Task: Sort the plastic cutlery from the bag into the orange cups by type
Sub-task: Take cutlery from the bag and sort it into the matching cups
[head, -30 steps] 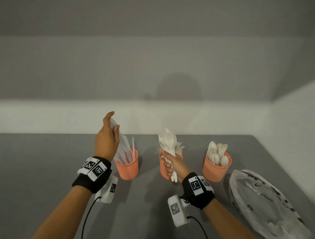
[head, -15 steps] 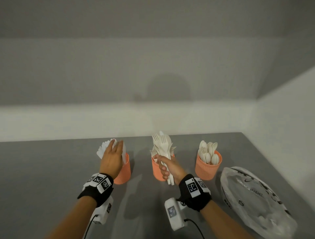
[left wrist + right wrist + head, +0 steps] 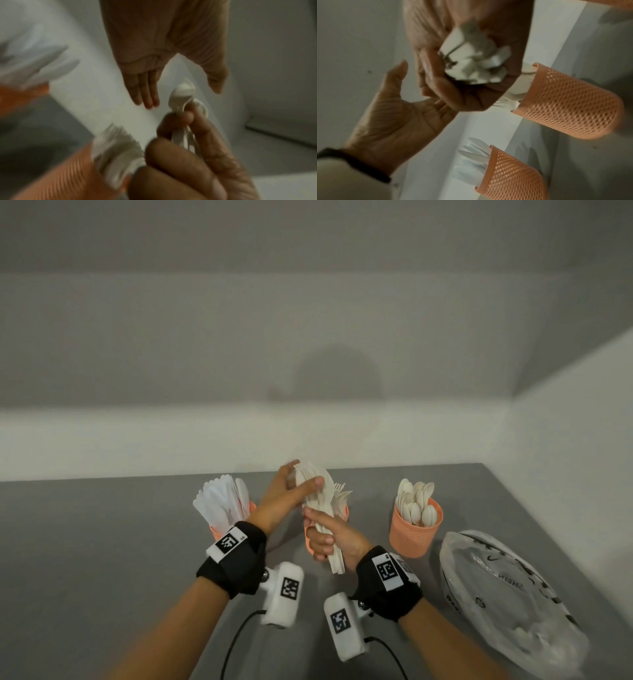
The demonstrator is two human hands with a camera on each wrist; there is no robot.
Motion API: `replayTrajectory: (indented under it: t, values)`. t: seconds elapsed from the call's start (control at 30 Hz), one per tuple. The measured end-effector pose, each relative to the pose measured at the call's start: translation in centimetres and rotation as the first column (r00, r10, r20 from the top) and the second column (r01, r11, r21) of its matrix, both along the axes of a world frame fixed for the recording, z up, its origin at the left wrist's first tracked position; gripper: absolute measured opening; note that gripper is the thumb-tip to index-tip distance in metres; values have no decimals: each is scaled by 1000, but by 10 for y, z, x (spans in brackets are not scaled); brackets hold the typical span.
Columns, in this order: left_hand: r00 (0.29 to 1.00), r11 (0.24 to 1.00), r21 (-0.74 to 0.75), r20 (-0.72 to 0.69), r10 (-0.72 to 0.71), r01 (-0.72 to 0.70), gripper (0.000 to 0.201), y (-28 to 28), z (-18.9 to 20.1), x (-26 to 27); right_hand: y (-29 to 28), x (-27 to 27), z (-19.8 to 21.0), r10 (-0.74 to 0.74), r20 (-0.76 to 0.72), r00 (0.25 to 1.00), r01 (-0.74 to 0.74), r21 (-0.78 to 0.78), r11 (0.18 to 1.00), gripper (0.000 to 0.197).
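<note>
The middle cup [image 3: 310,539] is mostly hidden behind both hands and the bundle [image 3: 322,508] the right hand [image 3: 334,539] grips. The left wrist hides the knife cup's [image 3: 251,506] lower wall. The bag [image 3: 507,601] is cut off at 4 o'clock. The left wrist view is blurred: forks [image 3: 116,151] and the left cup [image 3: 20,97] smear.

Grey table [image 3: 85,542] against white walls; three orange cups and one bag on it.
Left cup [image 3: 513,174] holds knives [image 3: 222,501], middle cup [image 3: 570,100] forks, right cup [image 3: 412,537] spoons [image 3: 416,503]; the cups stand in a row. A crumpled translucent plastic bag [image 3: 507,601] lies just right of the right cup.
</note>
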State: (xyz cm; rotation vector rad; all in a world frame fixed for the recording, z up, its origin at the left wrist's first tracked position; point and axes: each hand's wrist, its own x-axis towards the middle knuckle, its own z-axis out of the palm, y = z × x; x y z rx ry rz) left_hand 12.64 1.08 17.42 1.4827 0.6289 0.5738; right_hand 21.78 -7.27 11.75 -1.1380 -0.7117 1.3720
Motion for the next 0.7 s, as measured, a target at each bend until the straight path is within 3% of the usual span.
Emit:
replayTrajectory:
  t: [0.07,0.13,0.2,0.3,0.37,0.43,0.5,0.6,0.7]
  values:
    - [987,970,-214,135,-87,115,19,-12,-3,6,-4,-1,3,53,29,998,-52,-30,998,31]
    - [986,953,-286,157,-55,99,4,-19,-6,14,-7,0,3,54,32,998,-52,-62,997,33]
    - [997,984,-177,73,41,-27,5,-24,-7,25,-5,4,0,-20,144,989,31,-74,997,27]
    - [961,959,61,3,276,-275,14,-27,-11,40,-3,5,-2,-200,400,894,220,-5,975,18]
    - [946,944,53,24,324,-325,26,-30,-14,46,-4,2,-3,-284,419,863,287,57,956,21]
    - [966,966,19,14,257,-257,39,-32,-17,51,-9,1,-3,-324,336,885,323,60,945,18]
    - [986,985,82,-63,157,-152,47,-31,-19,54,-13,9,-6,-334,116,936,339,-28,940,30]
    - [992,991,73,-46,120,-116,35,-21,-21,50,-19,25,-9,-204,-171,964,190,-94,977,26]
    - [994,991,77,-13,107,-105,23,-11,-20,46,-26,32,-7,-66,-257,964,61,-30,998,23]
